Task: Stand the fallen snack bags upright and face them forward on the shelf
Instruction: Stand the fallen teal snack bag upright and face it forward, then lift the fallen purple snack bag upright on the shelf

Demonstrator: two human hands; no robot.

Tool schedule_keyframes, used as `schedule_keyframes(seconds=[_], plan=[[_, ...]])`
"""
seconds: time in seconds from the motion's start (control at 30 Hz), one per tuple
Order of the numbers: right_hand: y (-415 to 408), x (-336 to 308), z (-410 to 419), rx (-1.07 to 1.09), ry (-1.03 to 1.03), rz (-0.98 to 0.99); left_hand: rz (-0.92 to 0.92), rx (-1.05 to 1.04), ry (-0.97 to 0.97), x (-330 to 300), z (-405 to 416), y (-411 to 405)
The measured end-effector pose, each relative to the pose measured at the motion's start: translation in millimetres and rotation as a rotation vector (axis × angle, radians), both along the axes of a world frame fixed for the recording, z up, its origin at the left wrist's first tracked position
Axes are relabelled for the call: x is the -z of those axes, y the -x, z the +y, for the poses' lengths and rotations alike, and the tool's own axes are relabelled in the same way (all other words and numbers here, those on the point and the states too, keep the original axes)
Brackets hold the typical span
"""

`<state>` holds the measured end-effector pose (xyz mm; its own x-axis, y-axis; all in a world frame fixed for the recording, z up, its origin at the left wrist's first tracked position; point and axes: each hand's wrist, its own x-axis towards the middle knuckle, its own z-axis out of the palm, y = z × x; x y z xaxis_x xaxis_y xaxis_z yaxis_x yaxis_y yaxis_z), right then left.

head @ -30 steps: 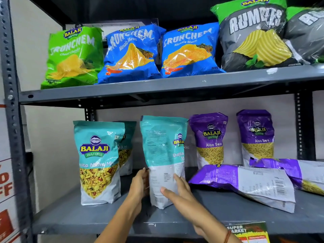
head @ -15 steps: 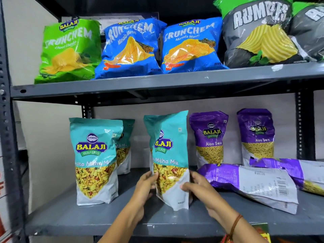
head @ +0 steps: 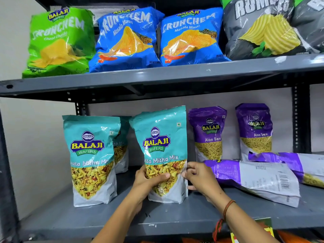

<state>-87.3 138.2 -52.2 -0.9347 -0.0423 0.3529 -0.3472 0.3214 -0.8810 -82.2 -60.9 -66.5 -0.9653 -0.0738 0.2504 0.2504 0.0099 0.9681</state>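
Observation:
A teal Khatta Mitha Mix bag (head: 162, 142) stands upright on the lower shelf (head: 105, 220), its front facing me. My left hand (head: 147, 179) grips its lower left side, thumb across the front. My right hand (head: 199, 178) pinches its lower right edge. Another teal bag (head: 91, 155) stands upright to the left, with a third (head: 121, 146) behind it. Two purple Aloo Sev bags (head: 208, 132) (head: 255, 130) stand at the back right. In front of them, two purple bags (head: 254, 179) (head: 305, 165) lie flat, back side up.
The upper shelf (head: 175, 76) carries a green Crunchem bag (head: 59, 41), two blue Crunchem bags (head: 126, 39) (head: 190, 35) and grey Rumbles bags (head: 259, 27). A steel upright (head: 7, 190) bounds the left side and another (head: 300, 120) stands at the right rear.
The held teal bag has been turned from back-showing to front-facing and now stands squarer on the shelf. My right hand moved from its front to its right edge. The view came closer.

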Motion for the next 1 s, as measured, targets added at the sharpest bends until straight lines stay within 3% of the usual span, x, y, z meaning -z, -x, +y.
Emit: schedule_keyframes(seconds=[0.2,0.3,0.37,0.43,0.53,0.63,0.73,0.8,0.9,1.0], plan=[[-1.5,-3.0,0.8,-0.068,0.052,-0.029,-0.004,-0.335,0.147,-1.5,12.2,-13.3],[-11.7,-23.8,24.6,-0.101,0.232,0.004,0.257,-0.662,0.151,-10.7,54.6,-56.3],[-10.6,-46.0,56.2,-0.028,0.289,0.136,0.438,-0.668,-0.012,-19.7,100.7,-85.1],[1.5,-69.4,96.2,0.065,0.270,0.232,0.454,-0.507,-0.172,-21.3,148.2,-92.4],[35.3,-94.5,154.7,0.131,0.098,0.203,0.237,-0.334,-0.245,-19.6,206.3,-80.4],[74.9,-92.0,202.3,0.044,-0.292,0.028,-0.073,-0.318,-0.293,-12.1,250.1,-59.0],[94.4,-78.5,211.9,-0.034,-0.706,-0.200,-0.264,-0.338,-0.405,-4.5,278.1,-33.1],[84.1,-76.9,208.2,-0.084,-0.978,-0.252,-0.318,-0.333,-0.532,-0.2,292.4,-19.1],[63.0,-81.6,201.2,-0.242,-1.060,-0.328,-0.340,-0.302,-0.756,15.9,306.1,18.5],[70.5,-75.4,199.7,-0.265,-0.946,-0.379,-0.299,-0.383,-0.760,4.4,317.1,16.8]])
